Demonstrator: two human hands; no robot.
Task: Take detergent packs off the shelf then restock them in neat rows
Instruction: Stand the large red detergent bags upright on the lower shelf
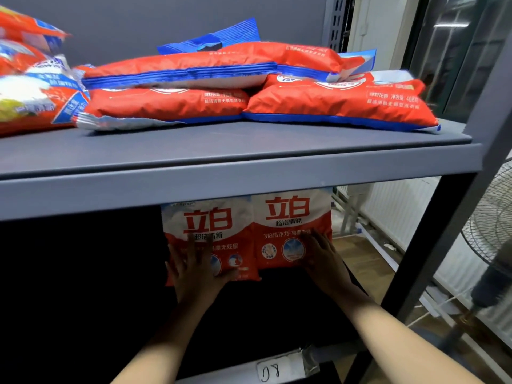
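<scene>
Two red-and-white detergent packs stand upright side by side on the dark lower shelf. My left hand (194, 270) lies flat, fingers spread, on the front of the left pack (210, 228). My right hand (324, 259) rests with spread fingers on the lower right part of the right pack (288, 225). Neither hand grips a pack. On the grey upper shelf (235, 159) several red packs lie flat in a loose pile (249, 87), and more packs (30, 87) lean at the far left.
A dark shelf post (432, 256) rises at the right. Beyond it stand a floor fan (493, 225) and a white radiator. A label reading 08 (273, 371) is on the lower shelf's front edge.
</scene>
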